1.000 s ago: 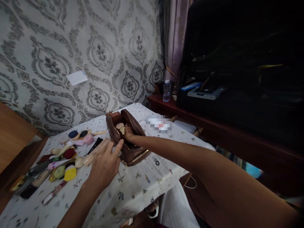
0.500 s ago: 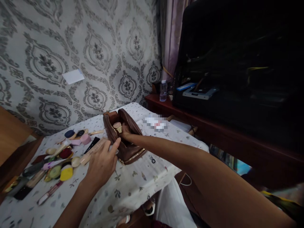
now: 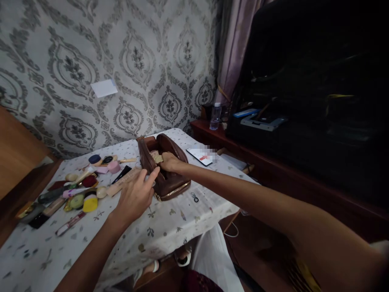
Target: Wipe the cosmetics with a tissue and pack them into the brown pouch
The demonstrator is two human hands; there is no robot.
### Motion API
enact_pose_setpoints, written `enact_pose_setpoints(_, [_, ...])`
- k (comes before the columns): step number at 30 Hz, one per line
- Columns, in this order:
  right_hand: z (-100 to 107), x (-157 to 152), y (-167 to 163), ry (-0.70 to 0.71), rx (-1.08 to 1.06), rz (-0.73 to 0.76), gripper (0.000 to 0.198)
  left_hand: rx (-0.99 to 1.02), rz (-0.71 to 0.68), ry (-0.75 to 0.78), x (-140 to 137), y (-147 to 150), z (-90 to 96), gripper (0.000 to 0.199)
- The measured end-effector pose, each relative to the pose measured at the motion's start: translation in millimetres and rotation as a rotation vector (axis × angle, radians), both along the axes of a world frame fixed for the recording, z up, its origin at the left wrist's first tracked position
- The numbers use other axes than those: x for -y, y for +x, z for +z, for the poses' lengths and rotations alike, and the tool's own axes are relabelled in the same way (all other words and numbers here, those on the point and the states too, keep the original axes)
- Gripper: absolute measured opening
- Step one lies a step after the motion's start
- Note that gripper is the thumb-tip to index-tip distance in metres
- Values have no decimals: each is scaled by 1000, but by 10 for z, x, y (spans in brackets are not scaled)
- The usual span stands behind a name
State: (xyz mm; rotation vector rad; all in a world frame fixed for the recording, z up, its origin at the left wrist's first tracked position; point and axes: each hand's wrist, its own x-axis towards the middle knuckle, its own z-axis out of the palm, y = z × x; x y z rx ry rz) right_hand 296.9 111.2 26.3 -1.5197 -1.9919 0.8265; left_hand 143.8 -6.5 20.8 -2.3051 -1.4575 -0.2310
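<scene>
A brown handbag (image 3: 173,188) with gold zips stands unzipped on the cloth-covered table. My right hand (image 3: 170,162) reaches into its mouth from the right. Its fingers point down inside, and their tips are hidden. Pale, crumpled paper-like pieces (image 3: 156,157) show in the bag beside those fingers. My left hand (image 3: 135,196) is at the bag's left side, with fingers apart and the index fingertip at the zipped edge. Just behind it lies a beige tube-like item (image 3: 123,183), partly covered by the hand. A black tube (image 3: 121,174) rests beyond that.
Makeup items spread over the table's left side, among them a yellow-ended piece (image 3: 90,202), a pink jar (image 3: 114,166) and a lip gloss tube (image 3: 69,224). A phone (image 3: 199,157) and a small dark ring-like item (image 3: 195,198) lie right of the bag. A bottle (image 3: 215,117) stands on the dark-red furniture.
The view has shifted, so the table and bag appear slightly to the right and higher. My right hand is still in the bag and my left hand still beside it.
</scene>
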Motion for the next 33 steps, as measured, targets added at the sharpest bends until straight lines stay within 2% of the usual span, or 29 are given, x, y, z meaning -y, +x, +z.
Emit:
enact_pose_setpoints(2, [98,196,104,4,94,93,13,-6,22,-26,7,-3,4,59])
enact_pose_setpoints(5, [90,580,271,65,186,234,20,0,25,-34,9,-25,-12,60])
enact_pose_setpoints(7, [-60,828,382,295,347,325,22,20,12,-20,4,-42,-35,61])
enact_pose_setpoints(8, [-171,929,431,418,405,324,23,31,3,-14,-1,-49,-47,62])
enact_pose_setpoints(10, [-414,1062,501,653,429,301,39,51,-14,-9,-11,-54,-69,63])
enact_pose_setpoints(13, [-674,1112,527,810,382,283,48,62,-21,-2,-25,-49,-84,63])
enact_pose_setpoints(16, [-706,1094,499,817,344,256,45,66,-30,18,-25,-49,-83,63])
enact_pose_setpoints(22, [-527,1091,504,749,257,263,38,99,-51,-6,-12,-62,-72,65])
enact_pose_setpoints(28, [-380,1042,531,673,186,263,20,120,-62,-23,-21,-64,-75,67])
enact_pose_setpoints(33, [-337,1015,530,677,128,267,22,198,-86,-36,19,-100,-133,67])
